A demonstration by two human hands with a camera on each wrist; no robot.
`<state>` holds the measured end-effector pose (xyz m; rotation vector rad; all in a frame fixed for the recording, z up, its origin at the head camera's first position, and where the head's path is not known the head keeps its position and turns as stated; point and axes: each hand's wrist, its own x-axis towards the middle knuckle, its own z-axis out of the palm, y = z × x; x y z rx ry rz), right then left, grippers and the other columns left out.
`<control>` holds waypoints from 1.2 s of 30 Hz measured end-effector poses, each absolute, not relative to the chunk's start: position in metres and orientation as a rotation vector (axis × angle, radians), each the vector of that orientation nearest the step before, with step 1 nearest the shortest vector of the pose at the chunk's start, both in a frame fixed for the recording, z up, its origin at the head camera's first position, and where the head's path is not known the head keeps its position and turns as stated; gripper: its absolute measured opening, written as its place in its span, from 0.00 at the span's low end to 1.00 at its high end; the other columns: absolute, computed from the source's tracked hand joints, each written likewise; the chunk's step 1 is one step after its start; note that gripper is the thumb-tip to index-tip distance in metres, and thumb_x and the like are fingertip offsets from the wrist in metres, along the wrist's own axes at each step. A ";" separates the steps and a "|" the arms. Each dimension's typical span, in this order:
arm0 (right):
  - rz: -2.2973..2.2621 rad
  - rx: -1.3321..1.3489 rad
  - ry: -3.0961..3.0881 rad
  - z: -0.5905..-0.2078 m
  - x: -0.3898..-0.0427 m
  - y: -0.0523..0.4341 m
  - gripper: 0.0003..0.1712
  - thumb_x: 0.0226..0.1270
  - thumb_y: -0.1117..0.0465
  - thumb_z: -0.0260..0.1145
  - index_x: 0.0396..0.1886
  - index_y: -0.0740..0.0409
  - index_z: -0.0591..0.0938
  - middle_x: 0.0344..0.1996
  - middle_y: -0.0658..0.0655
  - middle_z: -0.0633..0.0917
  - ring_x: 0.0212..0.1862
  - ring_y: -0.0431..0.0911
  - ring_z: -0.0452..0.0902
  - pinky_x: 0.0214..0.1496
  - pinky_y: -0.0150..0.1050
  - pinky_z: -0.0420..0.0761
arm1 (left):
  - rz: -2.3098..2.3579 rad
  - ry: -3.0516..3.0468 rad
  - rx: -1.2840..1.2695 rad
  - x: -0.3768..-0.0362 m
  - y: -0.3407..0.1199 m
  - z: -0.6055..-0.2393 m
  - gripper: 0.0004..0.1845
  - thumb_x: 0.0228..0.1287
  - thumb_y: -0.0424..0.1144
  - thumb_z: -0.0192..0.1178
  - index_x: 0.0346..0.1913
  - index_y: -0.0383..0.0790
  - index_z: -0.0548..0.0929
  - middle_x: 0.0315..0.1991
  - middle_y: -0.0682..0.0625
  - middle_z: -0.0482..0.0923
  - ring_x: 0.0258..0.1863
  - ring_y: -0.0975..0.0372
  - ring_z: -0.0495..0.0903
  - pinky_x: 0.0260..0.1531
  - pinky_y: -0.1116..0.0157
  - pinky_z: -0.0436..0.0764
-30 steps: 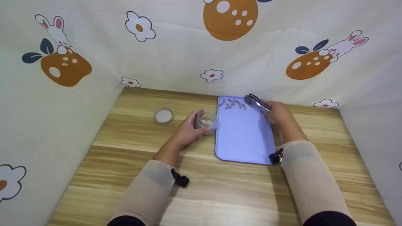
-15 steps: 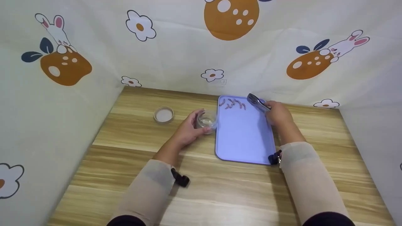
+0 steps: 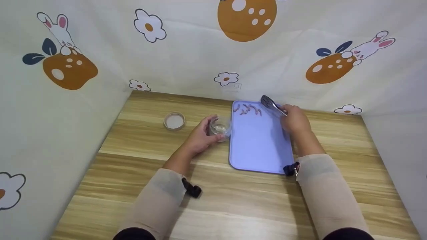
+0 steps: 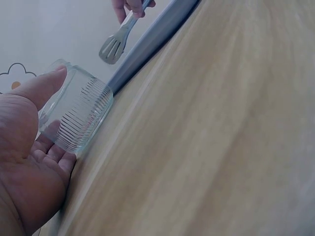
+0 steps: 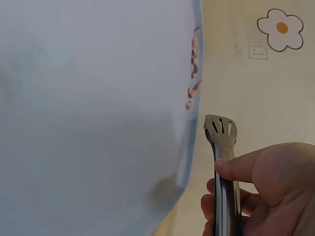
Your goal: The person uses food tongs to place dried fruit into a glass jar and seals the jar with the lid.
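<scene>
My left hand [image 3: 199, 137] holds a clear glass jar [image 3: 221, 129], thumb and fingers around its side. In the left wrist view the ribbed wall of the jar stands just beside the tray. My right hand [image 3: 296, 120] grips metal tongs [image 3: 273, 105] with slotted heads over the far right corner of the blue-violet tray [image 3: 258, 143]. The tong heads are pressed together in the right wrist view, with a tiny pinkish bit [image 5: 205, 127] showing at their edge. Several small, curled, pinkish-brown strips [image 5: 195, 46] lie along the tray's far edge.
A round lid [image 3: 174, 121] lies on the wooden table [image 3: 213, 203], left of the jar. Patterned cloth walls [image 3: 186, 60] rise behind and at both sides of the table. A small black camera is strapped to each wrist.
The tong heads, spread apart a second ago, have come together. My right hand has raised the tongs slightly toward the back wall. My left hand and the jar stay in place.
</scene>
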<state>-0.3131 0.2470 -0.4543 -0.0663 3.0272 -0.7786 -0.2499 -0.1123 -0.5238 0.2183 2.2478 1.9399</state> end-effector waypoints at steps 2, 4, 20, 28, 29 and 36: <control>-0.789 -0.074 3.034 -0.452 -0.312 0.243 0.28 0.71 0.67 0.56 0.70 0.62 0.80 0.65 0.72 0.83 0.65 0.68 0.79 0.69 0.66 0.77 | 1.932 2.258 0.217 -0.250 -0.113 -0.523 0.47 0.60 0.42 0.81 0.80 0.49 0.67 0.81 0.49 0.69 0.84 0.55 0.63 0.86 0.57 0.59; -0.802 -0.079 3.036 -0.450 -0.310 0.239 0.28 0.72 0.68 0.57 0.71 0.61 0.80 0.66 0.71 0.83 0.65 0.66 0.80 0.70 0.65 0.77 | 1.929 2.262 0.215 -0.250 -0.113 -0.523 0.47 0.60 0.42 0.81 0.80 0.50 0.68 0.81 0.50 0.69 0.84 0.55 0.64 0.86 0.57 0.60; -0.924 -0.138 3.043 -0.435 -0.280 0.210 0.25 0.77 0.67 0.63 0.71 0.54 0.82 0.61 0.67 0.83 0.61 0.61 0.79 0.68 0.62 0.78 | 1.911 2.278 0.221 -0.252 -0.114 -0.526 0.48 0.60 0.44 0.81 0.80 0.51 0.67 0.81 0.50 0.69 0.83 0.55 0.64 0.86 0.56 0.60; -0.968 -0.205 3.059 -0.429 -0.264 0.192 0.23 0.76 0.67 0.65 0.68 0.53 0.84 0.60 0.65 0.85 0.58 0.58 0.79 0.65 0.59 0.79 | 1.924 2.272 0.229 -0.252 -0.112 -0.524 0.47 0.61 0.41 0.80 0.81 0.49 0.67 0.81 0.50 0.69 0.84 0.56 0.63 0.86 0.56 0.59; -0.972 -0.221 3.063 -0.429 -0.263 0.190 0.23 0.76 0.67 0.65 0.68 0.54 0.84 0.60 0.65 0.85 0.59 0.58 0.79 0.65 0.59 0.79 | 1.925 2.273 0.227 -0.252 -0.112 -0.524 0.47 0.61 0.41 0.80 0.81 0.49 0.67 0.80 0.50 0.69 0.83 0.55 0.63 0.86 0.56 0.59; -0.970 -0.237 3.051 -0.425 -0.249 0.177 0.23 0.78 0.65 0.66 0.70 0.52 0.83 0.61 0.64 0.85 0.60 0.58 0.80 0.67 0.59 0.80 | 1.881 2.310 0.202 -0.252 -0.112 -0.524 0.47 0.61 0.42 0.80 0.81 0.50 0.67 0.81 0.49 0.69 0.84 0.55 0.63 0.86 0.56 0.60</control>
